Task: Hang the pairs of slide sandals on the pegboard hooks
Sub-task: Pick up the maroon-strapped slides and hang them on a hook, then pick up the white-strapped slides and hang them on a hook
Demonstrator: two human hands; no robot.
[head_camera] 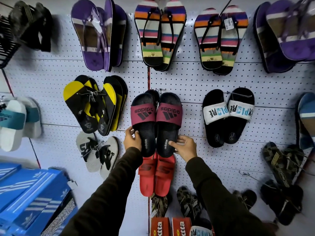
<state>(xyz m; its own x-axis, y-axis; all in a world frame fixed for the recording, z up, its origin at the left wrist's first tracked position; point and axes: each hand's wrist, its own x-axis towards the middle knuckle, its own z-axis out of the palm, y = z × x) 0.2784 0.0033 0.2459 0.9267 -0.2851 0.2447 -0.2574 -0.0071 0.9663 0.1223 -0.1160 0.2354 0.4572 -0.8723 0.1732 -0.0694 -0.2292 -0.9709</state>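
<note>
A pair of black slide sandals with maroon straps (156,114) hangs toes-up at the middle of the white pegboard (51,79), its top at a metal hook (160,90). My left hand (133,139) grips the heel of the left slide. My right hand (185,147) holds the heel edge of the right slide, fingers on the sole. Both sleeves are dark. A red pair of slides (156,174) hangs directly below, partly covered by the black heels.
Black slides with white straps (227,116) hang to the right, yellow-black flip-flops (93,103) to the left, grey ones (97,154) below them. Striped and purple pairs fill the top row. Blue shoeboxes (32,198) stack at lower left. An empty hook (247,175) juts out at lower right.
</note>
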